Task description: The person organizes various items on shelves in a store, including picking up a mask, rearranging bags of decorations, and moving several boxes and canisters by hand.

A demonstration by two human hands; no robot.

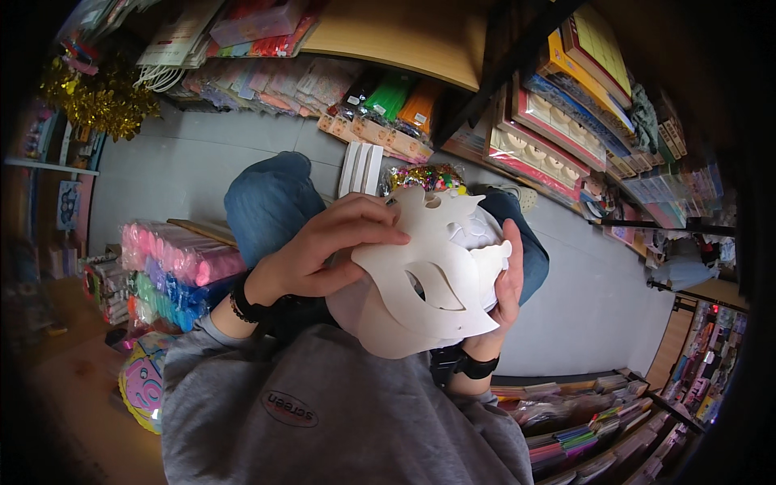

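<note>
A stack of white masks is held over my lap, between my knees. The uppermost is a white eye mask with pointed edges, a cut-out eye hole and scrolled openings along its top. Beneath it show the smooth, rounded white masks, how many I cannot tell. My left hand grips the left side, its fingers on the top mask and its thumb lower down by the edge. My right hand supports the stack from the right, thumb up along the side and its other fingers mostly hidden behind.
Bagged pink items lie on the floor at my left. White boxes and a bag of sequins are ahead. Shelves hold boxed goods at the right. Gold tinsel hangs at the upper left. Stationery racks stand lower right.
</note>
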